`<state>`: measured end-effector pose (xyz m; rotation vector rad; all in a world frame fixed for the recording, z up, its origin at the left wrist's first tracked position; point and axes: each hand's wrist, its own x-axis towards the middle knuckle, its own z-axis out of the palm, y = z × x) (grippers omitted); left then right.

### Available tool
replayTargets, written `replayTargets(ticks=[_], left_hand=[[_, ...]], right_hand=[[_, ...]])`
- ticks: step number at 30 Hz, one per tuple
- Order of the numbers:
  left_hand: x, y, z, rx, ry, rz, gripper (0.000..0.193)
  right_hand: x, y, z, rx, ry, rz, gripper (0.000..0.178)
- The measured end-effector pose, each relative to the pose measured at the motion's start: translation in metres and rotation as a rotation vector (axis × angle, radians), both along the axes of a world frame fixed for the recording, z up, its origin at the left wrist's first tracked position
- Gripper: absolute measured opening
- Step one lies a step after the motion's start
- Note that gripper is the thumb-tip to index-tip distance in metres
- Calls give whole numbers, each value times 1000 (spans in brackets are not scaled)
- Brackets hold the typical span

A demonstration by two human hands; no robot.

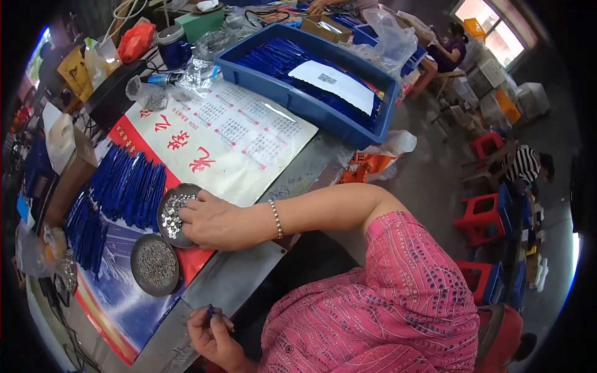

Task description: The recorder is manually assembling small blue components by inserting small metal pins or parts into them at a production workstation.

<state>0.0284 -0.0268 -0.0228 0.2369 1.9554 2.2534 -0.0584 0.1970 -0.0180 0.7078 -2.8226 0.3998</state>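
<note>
My right hand reaches into a round dark dish of small shiny silver pieces. Its fingers are drawn together among them, and the tips are partly hidden. Lower down, over the table edge, my left hand pinches a small dark blue piece; most of that piece is covered by the fingers. Beside the first dish stands a second dark dish, filled with tiny greyish metal parts. Rows of slim blue items lie just past the dishes.
A blue plastic bin holds many slim blue items under a white paper sheet. A calendar sheet covers part of the table. A blue mug and a cardboard box stand around it. Red stools and other people are farther off.
</note>
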Motion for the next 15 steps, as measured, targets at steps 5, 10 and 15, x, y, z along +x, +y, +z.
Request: replayTargets(ticks=[5, 10, 15], left_hand=[[5, 3, 10, -29, -84, 12, 13], [-1, 10, 6, 80, -154, -60, 17], [-2, 17, 7, 294, -284, -4, 16]], right_hand=[[-5, -4, 1, -91, -43, 77, 7], [3, 4, 3, -233, -82, 79, 16], [49, -6, 49, -736, -463, 112, 17]])
